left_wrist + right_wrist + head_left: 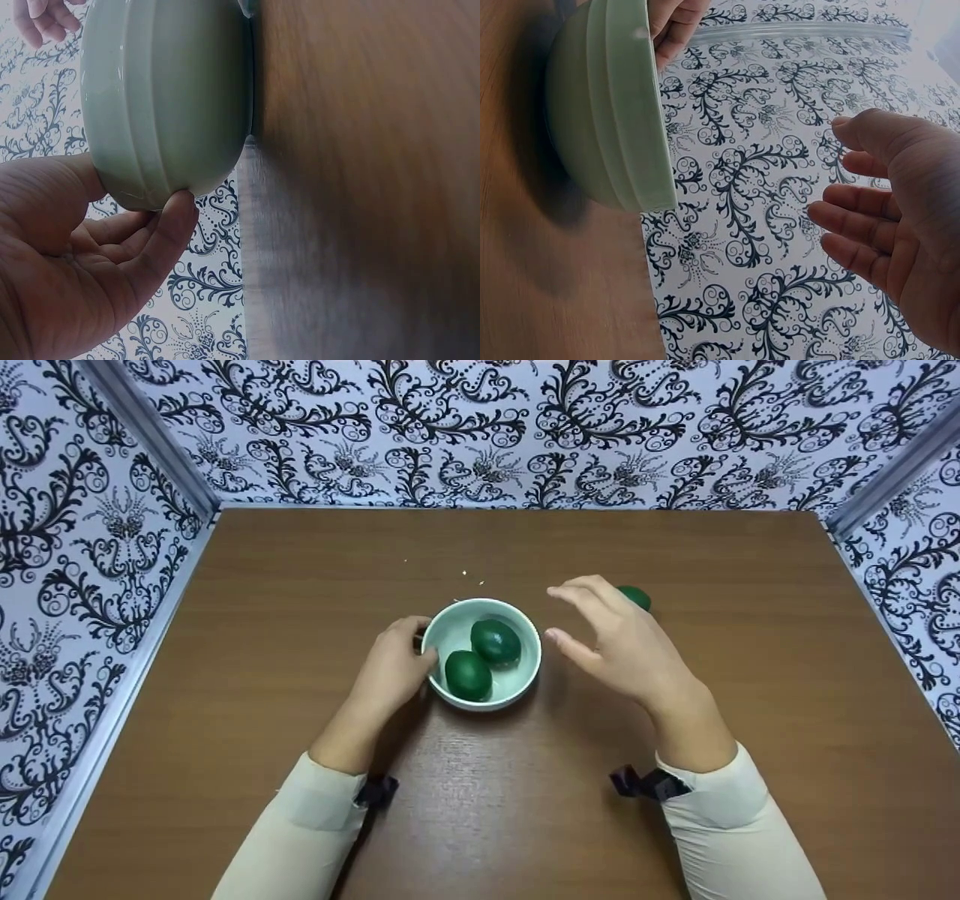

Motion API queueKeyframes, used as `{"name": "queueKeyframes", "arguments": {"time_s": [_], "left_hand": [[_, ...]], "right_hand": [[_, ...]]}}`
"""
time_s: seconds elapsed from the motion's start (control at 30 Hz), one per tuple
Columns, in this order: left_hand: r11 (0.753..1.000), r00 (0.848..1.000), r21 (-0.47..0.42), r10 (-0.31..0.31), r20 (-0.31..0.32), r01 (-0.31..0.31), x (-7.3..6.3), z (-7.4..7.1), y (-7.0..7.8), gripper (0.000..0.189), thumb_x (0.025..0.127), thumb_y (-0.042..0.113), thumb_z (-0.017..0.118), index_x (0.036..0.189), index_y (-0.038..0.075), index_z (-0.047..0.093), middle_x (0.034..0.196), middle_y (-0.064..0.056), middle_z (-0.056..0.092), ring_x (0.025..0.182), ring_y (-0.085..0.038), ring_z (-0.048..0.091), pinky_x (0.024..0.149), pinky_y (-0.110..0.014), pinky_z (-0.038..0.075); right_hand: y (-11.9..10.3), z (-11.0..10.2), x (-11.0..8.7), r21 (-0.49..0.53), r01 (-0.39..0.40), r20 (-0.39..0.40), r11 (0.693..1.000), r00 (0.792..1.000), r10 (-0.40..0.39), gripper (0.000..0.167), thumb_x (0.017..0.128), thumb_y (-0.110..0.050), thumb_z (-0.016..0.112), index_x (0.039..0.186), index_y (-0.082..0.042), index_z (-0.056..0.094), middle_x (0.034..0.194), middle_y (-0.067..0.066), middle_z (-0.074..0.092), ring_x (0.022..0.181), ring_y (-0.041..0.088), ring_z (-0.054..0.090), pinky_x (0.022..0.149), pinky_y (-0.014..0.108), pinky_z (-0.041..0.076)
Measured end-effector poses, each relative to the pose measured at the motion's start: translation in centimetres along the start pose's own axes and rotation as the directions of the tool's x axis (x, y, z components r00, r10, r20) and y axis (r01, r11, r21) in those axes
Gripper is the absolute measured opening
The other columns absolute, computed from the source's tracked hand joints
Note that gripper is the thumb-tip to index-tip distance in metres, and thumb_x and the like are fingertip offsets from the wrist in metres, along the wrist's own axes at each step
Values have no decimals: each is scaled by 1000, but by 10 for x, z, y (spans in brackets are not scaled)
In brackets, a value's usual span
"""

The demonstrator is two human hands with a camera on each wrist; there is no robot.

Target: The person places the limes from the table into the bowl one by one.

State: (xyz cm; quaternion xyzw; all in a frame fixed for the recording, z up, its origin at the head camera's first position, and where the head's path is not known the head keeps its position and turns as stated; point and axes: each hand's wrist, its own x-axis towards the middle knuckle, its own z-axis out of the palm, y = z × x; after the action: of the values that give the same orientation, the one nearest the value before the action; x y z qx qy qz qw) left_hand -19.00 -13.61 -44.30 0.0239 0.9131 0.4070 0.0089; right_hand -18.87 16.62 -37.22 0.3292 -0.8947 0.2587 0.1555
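A pale green bowl point(520, 690) sits on the brown table, and two smooth, dark green, egg-shaped objects point(496, 642) lie inside it. My left hand point(394, 666) grips the bowl's left side, thumb at the rim and fingers on the outer wall, as the left wrist view shows with the hand point(97, 262) against the ribbed side. To the right of the bowl my right hand point(622, 645) hovers with spread, relaxed fingers; its palm point(930, 247) holds nothing. Behind the right hand, partly hidden by it, lies another dark green egg-shaped object point(636, 597).
Small pale crumbs point(464, 573) dot the wooden table point(300, 585) just beyond the bowl. Panels with a black scroll pattern point(487, 427) close off the back and both sides. Dark straps point(651, 784) sit at the sleeve cuffs.
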Motion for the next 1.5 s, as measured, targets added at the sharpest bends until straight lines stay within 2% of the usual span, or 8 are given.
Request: {"name": "queueKeyframes", "arguments": {"time_s": [0.43, 0.8, 0.93, 1.07, 1.17, 1.43, 1.5], "left_hand": [[1000, 1000, -9, -9, -1, 9, -1, -1, 2, 43, 90, 6, 65, 132, -1, 65, 129, -19, 67, 118, -32, 65, 105, -45, 51], [1000, 1000, -9, -16, 6, 16, -1, 0, 3, 43, 91, 7, 64, 133, -1, 63, 129, -19, 67, 117, -32, 65, 104, -45, 52], [1000, 1000, -6, -15, 2, 15, -1, 0, 2, 43, 91, 7, 64, 133, -2, 64, 129, -20, 67, 116, -33, 65, 104, -46, 52], [1000, 1000, -10, -13, 3, 13, -1, 1, 2, 43, 91, 7, 64, 133, -2, 64, 128, -20, 67, 117, -33, 65, 104, -46, 51], [1000, 1000, -15, -14, 4, 14, -1, 1, 2, 43, 91, 8, 64, 133, -2, 64, 129, -20, 67, 118, -33, 64, 105, -46, 51], [1000, 1000, -15, -21, 1, 22, -1, 0, 2, 43, 91, 8, 65, 133, -1, 64, 129, -19, 67, 118, -33, 64, 105, -46, 51], [1000, 1000, -14, -21, 0, 21, -1, 0, 2, 42, 91, 8, 65, 133, -1, 64, 129, -19, 67, 118, -33, 64, 105, -46, 51]], "right_hand": [[5, -2, 0, 23, -39, 8, 999, 999, 39, 50, 95, -25, 75, 140, -8, 61, 136, 11, 62, 124, 28, 62, 103, 46, 53], [14, -3, -1, 26, -43, -33, 999, 999, 43, 53, 95, -26, 76, 143, -8, 59, 138, 11, 60, 125, 28, 62, 104, 46, 52], [17, -4, -2, 26, -45, -45, 999, 998, 46, 54, 95, -25, 76, 143, -8, 59, 140, 12, 59, 119, 28, 63, 101, 45, 54], [19, -5, -3, 28, -57, -50, 998, 997, 59, 54, 94, -24, 76, 143, -9, 59, 140, 11, 59, 107, 27, 64, 92, 42, 55], [21, -5, -3, 27, -65, -52, 998, 996, 66, 54, 94, -25, 77, 143, -9, 59, 140, 11, 59, 106, 27, 64, 90, 42, 55], [27, -6, -2, 34, -103, -49, 994, 993, 105, 57, 93, -25, 78, 144, -9, 58, 142, 13, 58, 125, 30, 61, 105, 47, 53], [28, -6, -2, 36, -113, -48, 993, 992, 115, 57, 93, -24, 79, 144, -8, 58, 142, 13, 58, 126, 30, 61, 107, 48, 52]]}}
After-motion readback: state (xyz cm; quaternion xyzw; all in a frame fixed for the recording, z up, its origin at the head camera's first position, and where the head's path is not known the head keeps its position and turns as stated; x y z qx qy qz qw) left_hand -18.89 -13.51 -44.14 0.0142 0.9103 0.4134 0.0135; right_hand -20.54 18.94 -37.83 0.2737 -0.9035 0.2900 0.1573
